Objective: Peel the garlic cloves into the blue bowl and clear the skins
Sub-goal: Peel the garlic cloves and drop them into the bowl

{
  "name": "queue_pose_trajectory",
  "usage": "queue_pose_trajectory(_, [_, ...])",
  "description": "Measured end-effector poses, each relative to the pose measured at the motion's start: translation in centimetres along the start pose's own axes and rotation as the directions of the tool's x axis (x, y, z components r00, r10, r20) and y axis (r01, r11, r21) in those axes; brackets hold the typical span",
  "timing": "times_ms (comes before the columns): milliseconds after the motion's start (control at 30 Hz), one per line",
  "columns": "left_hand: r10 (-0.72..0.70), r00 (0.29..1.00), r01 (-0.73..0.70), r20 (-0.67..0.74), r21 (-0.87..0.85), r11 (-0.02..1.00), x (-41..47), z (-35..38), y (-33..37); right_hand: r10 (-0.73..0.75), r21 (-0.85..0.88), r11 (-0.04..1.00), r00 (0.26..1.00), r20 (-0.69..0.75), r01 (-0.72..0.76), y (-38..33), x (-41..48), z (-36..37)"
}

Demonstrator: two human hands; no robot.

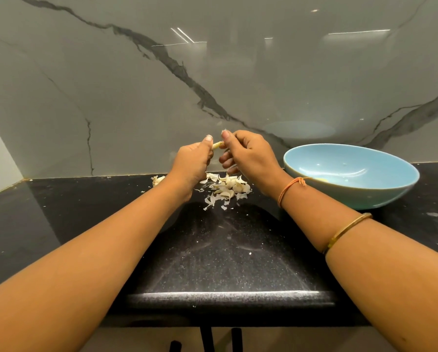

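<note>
Black stone counter [238, 250], along the back edge: one garlic stub [158, 180]; left hand [192, 161], thumb and fingers pinching one clove [217, 144] above the counter; right hand [248, 156], thumb and forefinger pinching skin [224, 131] at its tip; one pile [225, 189] of skins and cloves below, uncountable; one bowl [365, 196], right, holding one pale piece. Clove judged light, firm, slippery once bare, best held by its ends; skin papery, tears readily.
</note>
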State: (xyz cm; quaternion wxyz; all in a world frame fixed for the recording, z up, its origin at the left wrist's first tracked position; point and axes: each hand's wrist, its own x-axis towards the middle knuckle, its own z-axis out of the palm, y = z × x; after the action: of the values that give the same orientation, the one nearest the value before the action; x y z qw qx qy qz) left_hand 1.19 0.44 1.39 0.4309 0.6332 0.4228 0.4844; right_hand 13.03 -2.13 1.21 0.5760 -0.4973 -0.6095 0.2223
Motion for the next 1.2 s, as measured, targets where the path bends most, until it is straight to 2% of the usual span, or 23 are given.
queue_pose_trajectory(100, [0.171,0.985,-0.167,-0.007,0.171,0.971,0.2,0.2,-0.5,0.071,-0.017,0.997,0.997,0.026,-0.071,-0.2,0.1,0.2])
queue_pose_trajectory(200, [0.197,0.980,-0.195,0.009,0.187,0.963,0.4,0.2,-0.7,0.042,-0.069,0.997,0.998,0.037,-0.039,0.1,0.1,0.4])
queue_pose_trajectory(267, [0.155,0.988,-0.156,0.019,0.144,0.977,0.3,0.2,-0.6,-0.016,-0.115,0.993,1.000,0.023,0.019,0.3,0.1,0.4])
queue_pose_trajectory(400, [0.015,0.998,-0.010,0.057,-0.091,0.996,0.0,0.3,-0.2,-0.069,-0.122,0.990,0.998,0.003,0.069,0.4,0.2,0.4])
queue_pose_trajectory(633, [-0.172,0.962,0.246,0.211,-0.404,0.881,-0.6,0.0,0.6,-0.235,-0.252,0.940,0.972,0.003,0.228,0.4,0.0,0.0])
queue_pose_trajectory(733, [-0.221,0.938,0.325,0.265,-0.460,0.826,-0.5,-0.3,0.8,-0.336,-0.310,0.895,0.942,0.004,0.321,0.5,0.1,-0.1])
queue_pose_trajectory(833, [-0.287,0.913,0.401,0.291,-0.500,0.767,-0.4,-0.6,0.8,-0.488,-0.408,0.790,0.872,0.033,0.457,0.4,0.0,-0.2])
queue_pose_trajectory(900, [-0.317,0.911,0.411,0.265,-0.504,0.760,-0.3,-0.8,0.8,-0.548,-0.476,0.714,0.833,0.075,0.513,0.4,0.1,-0.3])
queue_pose_trajectory(967, [-0.318,0.924,0.383,0.213,-0.492,0.782,-0.2,-0.8,0.8,-0.557,-0.502,0.688,0.825,0.099,0.525,0.4,0.0,-0.3])
queue_pose_trajectory(1067, [-0.296,0.948,0.314,0.115,-0.478,0.820,0.0,-0.8,0.6,-0.521,-0.470,0.728,0.849,0.093,0.498,0.5,0.0,-0.2])
queue_pose_trajectory(1200, [-0.257,0.966,0.236,-0.006,-0.377,0.896,0.0,-0.7,0.4,-0.340,-0.276,0.905,0.940,-0.014,0.323,0.6,0.1,-0.6])
